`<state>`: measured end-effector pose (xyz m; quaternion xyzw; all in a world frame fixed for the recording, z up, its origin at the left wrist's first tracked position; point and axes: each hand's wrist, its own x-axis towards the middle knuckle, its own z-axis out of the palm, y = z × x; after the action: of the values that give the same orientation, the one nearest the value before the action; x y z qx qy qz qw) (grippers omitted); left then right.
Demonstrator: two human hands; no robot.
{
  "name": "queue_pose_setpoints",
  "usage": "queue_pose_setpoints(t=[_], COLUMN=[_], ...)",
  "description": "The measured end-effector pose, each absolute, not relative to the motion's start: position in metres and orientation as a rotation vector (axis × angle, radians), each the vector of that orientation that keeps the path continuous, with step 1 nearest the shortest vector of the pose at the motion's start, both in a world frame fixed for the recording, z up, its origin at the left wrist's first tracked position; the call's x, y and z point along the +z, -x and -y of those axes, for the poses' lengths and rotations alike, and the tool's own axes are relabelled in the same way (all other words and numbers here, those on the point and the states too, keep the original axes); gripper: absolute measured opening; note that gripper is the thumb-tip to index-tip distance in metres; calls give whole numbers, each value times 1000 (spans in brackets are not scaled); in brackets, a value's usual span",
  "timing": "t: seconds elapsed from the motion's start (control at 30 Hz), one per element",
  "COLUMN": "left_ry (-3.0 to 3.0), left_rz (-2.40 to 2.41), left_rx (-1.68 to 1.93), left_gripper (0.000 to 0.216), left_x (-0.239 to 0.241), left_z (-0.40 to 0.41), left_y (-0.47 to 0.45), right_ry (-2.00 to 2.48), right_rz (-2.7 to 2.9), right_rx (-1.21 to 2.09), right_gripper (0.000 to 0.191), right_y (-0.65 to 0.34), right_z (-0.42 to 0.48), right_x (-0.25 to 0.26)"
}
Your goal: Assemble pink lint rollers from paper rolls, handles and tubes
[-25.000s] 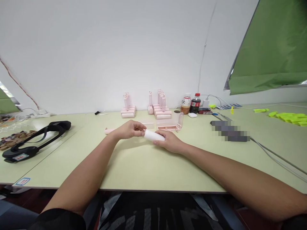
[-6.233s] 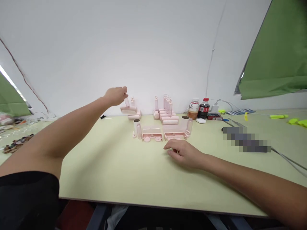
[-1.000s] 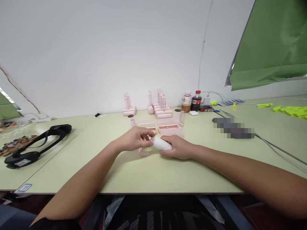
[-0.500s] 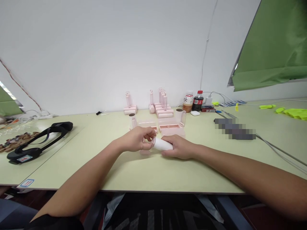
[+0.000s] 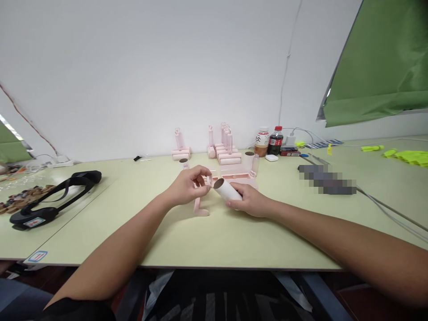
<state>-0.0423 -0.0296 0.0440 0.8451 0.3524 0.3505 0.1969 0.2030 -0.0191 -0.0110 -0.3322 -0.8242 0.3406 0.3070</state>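
Note:
My right hand [image 5: 249, 198] is wrapped round the lower part of a white lint roller refill [image 5: 227, 190], which is tilted so its brown cardboard core opening faces up and left. Just left of that opening, my left hand [image 5: 192, 185] pinches a small pale pink ring-like piece [image 5: 209, 180] between thumb and fingers. A gap shows between this piece and the roll. Below my left hand is a pink L-shaped part [image 5: 201, 212], its upper end partly covered by the hand. Behind the hands lies an open pink case [image 5: 238, 177].
Two more white rolls [image 5: 249, 157] [image 5: 183, 163] stand behind my hands. Several pink cases with upright clear-handled rollers [image 5: 229, 156] line the wall. A juice bottle [image 5: 261, 141] and a cola bottle [image 5: 276, 141] stand right of them. A black headset [image 5: 56, 196] lies left.
My left hand has drawn the pink piece away from the end of the roll, up and left. The roll now tilts up, with its core opening exposed.

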Motion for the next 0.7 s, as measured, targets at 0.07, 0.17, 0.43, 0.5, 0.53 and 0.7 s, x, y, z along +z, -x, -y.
queue_pose_setpoints(t=[0.07,0.17,0.43,0.5,0.53,0.7], left_ry=[-2311,-2273,-2281,-2255,-2233,-2156], left_rz=[-1035,-996,-794,-794,-791,-796], left_rx=[1026,960,883,880,888,919], left_gripper=[22,22,51,73,80,73], left_x=[43,37,20,20,20,17], left_z=[27,28,40,39,37,34], left_y=[43,37,18,21,23,22], right_ry=[793,664,571,586,602,670], right_rz=[2074,1919,1725,1711,1717,1807], right_rx=[1051,1365,1744,1744,1731,1715], right_gripper=[45,51,48,45,44,38], right_y=[-203,-202,-197,-195,-194,-191], right_z=[20,24,31,31,31,35], right_x=[-10,-9,-10,-9,-8,-9])
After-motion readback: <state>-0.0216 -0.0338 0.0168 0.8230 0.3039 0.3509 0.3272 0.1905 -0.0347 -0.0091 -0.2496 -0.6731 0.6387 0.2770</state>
